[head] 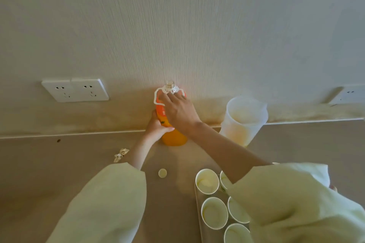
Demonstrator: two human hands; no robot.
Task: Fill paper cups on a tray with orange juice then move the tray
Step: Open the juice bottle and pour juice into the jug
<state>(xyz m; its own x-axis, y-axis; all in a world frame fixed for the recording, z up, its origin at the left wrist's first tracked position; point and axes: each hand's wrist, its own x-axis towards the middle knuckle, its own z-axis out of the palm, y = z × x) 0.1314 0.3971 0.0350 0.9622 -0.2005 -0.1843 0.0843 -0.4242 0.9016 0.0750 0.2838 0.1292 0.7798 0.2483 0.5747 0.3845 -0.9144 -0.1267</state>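
Bottle (174, 138) stands at counter's (49, 173) back edge, left hand (156, 126), right hand (178, 110) gripping.

A pale textured wall (177, 25) is rising behind the beige counter (49, 163), carrying a white double socket (75, 89) and seemingly a second socket (349, 94) far right.

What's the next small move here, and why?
Probably lift the juice bottle and carry it over to the paper cups on the tray to pour. Its neck is open and its cap lies on the counter. The left hand grips its body, the right hand is at its white handle, and the visible cups look empty.
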